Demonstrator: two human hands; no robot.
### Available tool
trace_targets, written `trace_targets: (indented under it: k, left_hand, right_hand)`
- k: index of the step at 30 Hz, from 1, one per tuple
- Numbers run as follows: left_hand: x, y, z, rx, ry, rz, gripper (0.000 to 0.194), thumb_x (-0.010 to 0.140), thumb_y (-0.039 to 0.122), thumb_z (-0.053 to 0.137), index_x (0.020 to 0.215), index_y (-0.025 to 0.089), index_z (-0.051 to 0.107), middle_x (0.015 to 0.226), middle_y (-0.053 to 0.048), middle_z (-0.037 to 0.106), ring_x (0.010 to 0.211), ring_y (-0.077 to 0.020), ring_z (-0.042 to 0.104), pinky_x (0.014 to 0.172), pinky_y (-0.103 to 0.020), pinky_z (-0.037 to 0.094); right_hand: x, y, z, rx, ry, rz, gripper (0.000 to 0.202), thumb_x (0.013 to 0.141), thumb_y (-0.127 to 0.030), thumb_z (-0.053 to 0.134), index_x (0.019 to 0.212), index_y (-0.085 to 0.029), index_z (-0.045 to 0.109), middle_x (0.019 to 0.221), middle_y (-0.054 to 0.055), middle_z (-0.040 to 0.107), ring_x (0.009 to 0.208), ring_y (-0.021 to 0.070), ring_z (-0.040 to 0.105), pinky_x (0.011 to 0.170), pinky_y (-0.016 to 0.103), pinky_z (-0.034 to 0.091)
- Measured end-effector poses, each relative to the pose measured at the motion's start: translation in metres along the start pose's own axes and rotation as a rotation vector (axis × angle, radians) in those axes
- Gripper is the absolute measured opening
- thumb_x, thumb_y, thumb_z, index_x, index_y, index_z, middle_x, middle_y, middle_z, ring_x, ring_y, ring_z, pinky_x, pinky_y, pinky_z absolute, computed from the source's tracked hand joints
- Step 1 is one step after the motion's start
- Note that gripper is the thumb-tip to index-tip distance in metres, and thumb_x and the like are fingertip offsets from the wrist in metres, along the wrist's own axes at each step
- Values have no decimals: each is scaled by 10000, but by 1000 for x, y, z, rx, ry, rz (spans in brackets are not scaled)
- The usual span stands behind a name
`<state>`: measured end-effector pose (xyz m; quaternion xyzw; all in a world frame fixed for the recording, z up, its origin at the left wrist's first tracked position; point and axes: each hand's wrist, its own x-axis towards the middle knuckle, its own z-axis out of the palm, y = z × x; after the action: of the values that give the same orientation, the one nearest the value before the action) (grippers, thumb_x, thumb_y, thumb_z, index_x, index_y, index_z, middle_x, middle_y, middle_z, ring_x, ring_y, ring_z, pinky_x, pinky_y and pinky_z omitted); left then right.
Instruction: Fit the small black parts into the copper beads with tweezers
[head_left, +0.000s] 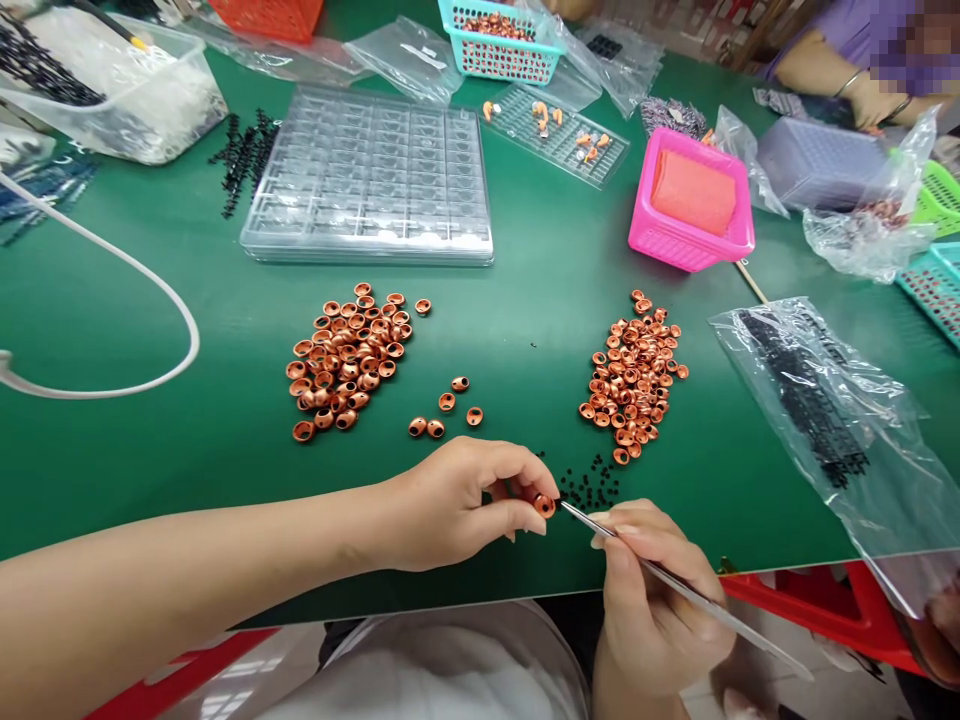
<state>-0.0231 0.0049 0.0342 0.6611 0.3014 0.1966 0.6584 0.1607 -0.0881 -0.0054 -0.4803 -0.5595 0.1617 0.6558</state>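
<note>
My left hand (457, 500) pinches a small copper-coloured cup-shaped part (545, 505) with a hole in it, between thumb and fingertips. In my right hand (660, 600) are metal tweezers (697, 597), held like a pen; their tip meets the held part's right side, with a tiny black bit at the tip. Just beyond the tweezers lie scattered tiny black pieces (592, 483). One pile of copper-coloured parts (349, 355) is at the left and another pile of copper-coloured parts (636, 375) at the right. Several loose ones (447, 402) lie between them.
Stacked clear plastic trays (367, 180) stand behind the left pile. A pink basket (690, 200) and a turquoise basket (502, 45) are farther back. At right lies a plastic bag with black strips (810, 400). A white cable (187, 310) curves at left. Another person's arm (817, 75) rests at back right.
</note>
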Motion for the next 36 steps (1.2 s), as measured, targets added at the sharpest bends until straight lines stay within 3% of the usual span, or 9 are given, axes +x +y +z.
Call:
trace_targets:
  k: [6,10,20,24,30,33,36]
  left_hand:
    - [0,0,0,-72,-3,-58,82,841,151,633,916,133,662,796,-7,664,640,-90,614,608,-183,548]
    - [1,-1,0,-17,14,-17,72,842,151,641,908,133,662,794,-9,673,634,-87,609,600,-175,529]
    - [-2,-8,-2,345,97,220,108,894,155,588,978,134,653,797,-27,658,679,-103,593,635,-187,496]
    - [-4,-4,-12,685,120,177,128,915,164,536,977,154,648,900,-57,637,780,-156,596,681,-256,499]
    - [-17,14,-39,1144,111,25,235,903,140,456,1007,157,666,1026,-113,603,940,-260,562,818,-409,513]
    - [-19,26,-48,1206,151,13,251,903,219,499,1085,155,659,1092,-127,595,992,-285,560,836,-433,517]
    - [-3,34,-43,1166,135,60,293,921,254,530,1175,151,634,1114,-123,601,1023,-278,563,854,-420,518]
  right_hand:
    - [1,0,-1,38,-8,2,249,810,37,596,990,-128,646,863,57,698,765,194,692,655,367,547]
    - [0,-2,-2,37,-36,-14,256,806,54,590,991,-118,639,866,64,695,789,198,695,660,361,543]
    - [-2,-1,-5,-49,-155,-21,356,767,80,610,1032,-155,645,909,56,709,823,197,696,657,357,554]
    - [-3,-1,-5,-36,-134,-8,372,764,83,611,1048,-156,644,937,63,713,831,196,685,679,370,543]
    - [-2,-3,-5,-7,-199,44,408,780,86,595,1083,-186,623,950,50,715,834,176,669,696,364,532]
    - [-1,-4,-4,-6,-214,42,393,790,66,595,1078,-201,616,942,46,714,832,171,664,690,357,538]
    - [-1,-3,-5,-5,-191,26,374,795,51,590,1069,-203,611,925,47,709,836,175,665,683,357,547]
